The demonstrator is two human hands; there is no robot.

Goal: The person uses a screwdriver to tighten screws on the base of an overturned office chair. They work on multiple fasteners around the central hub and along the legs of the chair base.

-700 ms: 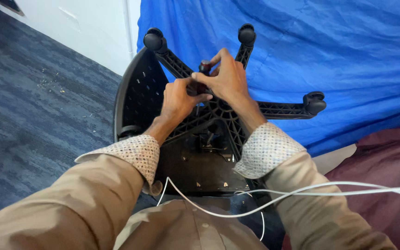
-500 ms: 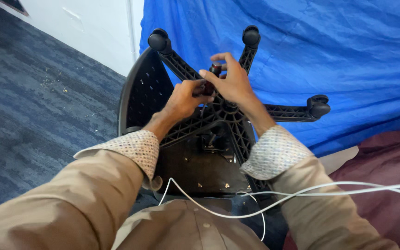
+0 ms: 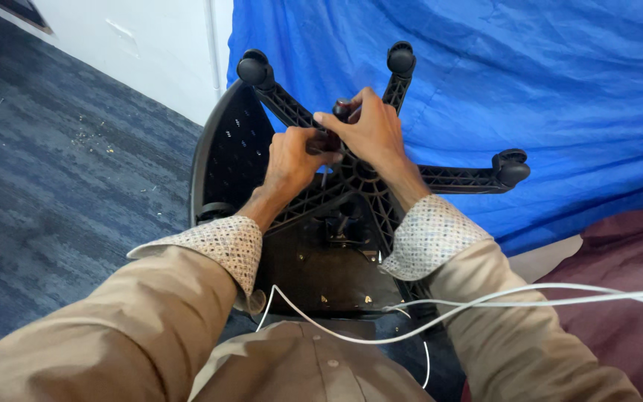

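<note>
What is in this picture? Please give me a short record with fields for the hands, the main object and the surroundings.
Main object: black office chair base, upturned, five spokes with castors
Left hand: grip closed on a spoke beside the hub
Right hand: on the hub, fingers around a small dark part; what it is cannot be told
Castors in view: three, one at upper left
Seat underside: dark, facing the camera
Behind: blue tarp
Floor: grey-blue carpet
Foreground: white cable

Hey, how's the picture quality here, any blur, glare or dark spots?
Head view: even, soft light, no glare; hands and the black chair base are sharp; the seat underside is dim, detail lost; near sleeves look stretched by the wide lens.
</note>
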